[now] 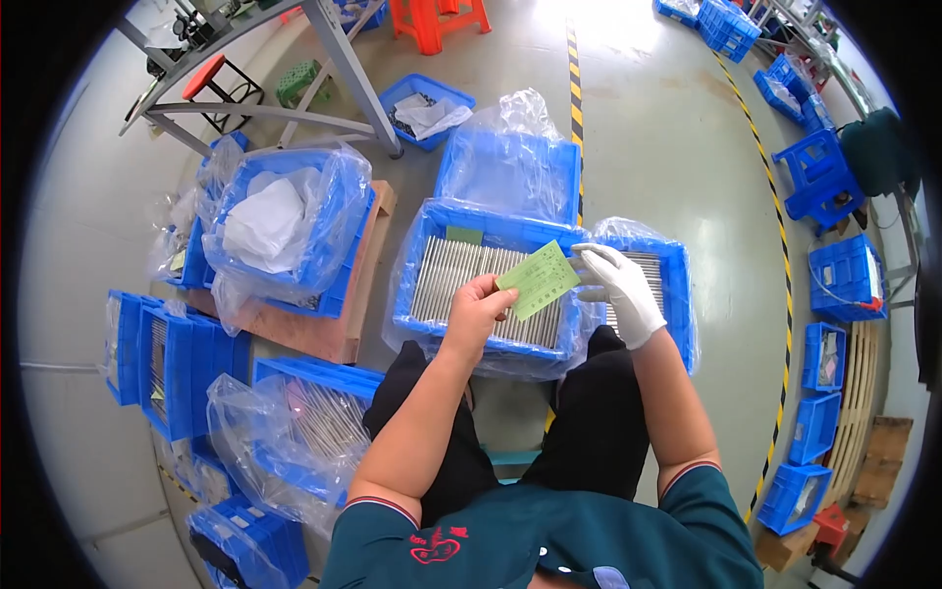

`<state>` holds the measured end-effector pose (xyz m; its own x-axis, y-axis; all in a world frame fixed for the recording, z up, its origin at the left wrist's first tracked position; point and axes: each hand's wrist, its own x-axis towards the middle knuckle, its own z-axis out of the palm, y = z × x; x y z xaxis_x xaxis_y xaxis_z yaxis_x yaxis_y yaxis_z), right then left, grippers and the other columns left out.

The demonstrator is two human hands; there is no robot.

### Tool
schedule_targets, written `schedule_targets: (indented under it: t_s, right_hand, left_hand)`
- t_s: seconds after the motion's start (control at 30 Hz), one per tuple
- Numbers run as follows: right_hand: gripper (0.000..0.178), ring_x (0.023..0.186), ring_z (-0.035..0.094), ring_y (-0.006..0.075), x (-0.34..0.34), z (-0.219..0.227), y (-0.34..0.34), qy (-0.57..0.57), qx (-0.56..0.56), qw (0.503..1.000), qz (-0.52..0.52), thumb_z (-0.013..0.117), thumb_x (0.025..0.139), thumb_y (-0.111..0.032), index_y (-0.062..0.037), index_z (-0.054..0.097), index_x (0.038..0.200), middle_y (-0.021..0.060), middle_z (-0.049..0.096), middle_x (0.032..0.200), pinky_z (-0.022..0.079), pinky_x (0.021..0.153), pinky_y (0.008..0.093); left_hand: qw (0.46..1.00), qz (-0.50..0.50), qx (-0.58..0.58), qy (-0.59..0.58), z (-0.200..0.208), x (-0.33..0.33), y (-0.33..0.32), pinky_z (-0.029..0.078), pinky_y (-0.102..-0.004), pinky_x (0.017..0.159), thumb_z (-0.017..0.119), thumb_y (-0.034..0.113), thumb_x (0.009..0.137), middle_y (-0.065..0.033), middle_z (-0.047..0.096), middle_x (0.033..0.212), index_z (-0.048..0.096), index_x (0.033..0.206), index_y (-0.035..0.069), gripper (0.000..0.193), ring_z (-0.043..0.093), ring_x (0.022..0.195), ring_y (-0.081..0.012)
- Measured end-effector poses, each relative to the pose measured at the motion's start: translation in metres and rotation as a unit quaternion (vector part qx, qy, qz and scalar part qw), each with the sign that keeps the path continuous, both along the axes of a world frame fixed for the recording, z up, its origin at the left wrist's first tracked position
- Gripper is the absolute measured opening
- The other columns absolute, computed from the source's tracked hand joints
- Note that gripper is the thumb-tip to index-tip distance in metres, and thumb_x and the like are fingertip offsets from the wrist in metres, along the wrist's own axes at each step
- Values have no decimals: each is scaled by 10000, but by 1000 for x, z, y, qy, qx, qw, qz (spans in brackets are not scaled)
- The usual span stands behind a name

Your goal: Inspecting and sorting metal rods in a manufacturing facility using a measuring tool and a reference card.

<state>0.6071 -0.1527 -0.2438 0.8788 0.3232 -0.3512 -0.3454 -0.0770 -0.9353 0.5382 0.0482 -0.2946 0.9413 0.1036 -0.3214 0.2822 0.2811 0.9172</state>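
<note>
My bare left hand (476, 316) pinches the left edge of a green printed card (539, 281) between thumb and fingers. The card is tilted above a blue crate (404, 312) lined with clear plastic, where slim metal rods (446, 280) lie side by side in a row. My right hand (624, 294), in a white glove, is at the card's right edge with its fingers stretched out and apart. Whether its fingertips touch the card is hard to tell. Beneath the gloved hand is a second blue crate (677, 294) of similar rods, partly hidden. Another green card (464, 235) rests at the rods' far side.
Beyond the rods stands a plastic-draped blue crate (510, 162). To the left, a wooden pallet (339, 329) bears bagged crates. A crate of loose rods (324, 417) sits near my left leg. At far left rises a grey metal table leg (353, 74). Striped tape (775, 393) marks the floor.
</note>
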Motion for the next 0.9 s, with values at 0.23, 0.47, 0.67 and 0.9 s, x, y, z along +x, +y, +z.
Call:
schedule_targets:
  t_s: [0.23,0.47,0.67,0.9]
  right_hand:
    - [461,952,582,214,-12,-13,17,108,115,987,-23,574,874,-358,-44,507,1205,77,578,1104,486,741,336]
    - [431,964,578,185,-32,-29,39,164,95,981,45,593,866,-360,-49,540,1160,78,608,1095,460,791,331]
    - [336,885,601,147,-30,-32,50,121,79,989,30,599,866,-304,-40,574,1071,64,641,1003,470,734,287]
    - [224,733,594,119,-23,-39,48,75,73,994,-1,595,859,-225,-25,606,959,58,636,840,462,641,241]
  left_hand:
    - [996,57,-68,33,-1,-1,4,433,-212,618,614,146,802,1,640,794,644,898,68,127,574,716,-71]
    - [984,119,-123,53,-4,-1,2,418,-213,572,624,171,813,19,629,801,630,918,75,143,572,696,-67]
    - [981,130,-126,76,-9,0,-5,439,-249,607,629,172,821,-4,633,811,624,861,98,85,578,737,-102]
    - [979,96,-153,95,-9,-1,-7,446,-258,618,616,178,833,-9,631,830,614,906,88,116,578,754,-106]
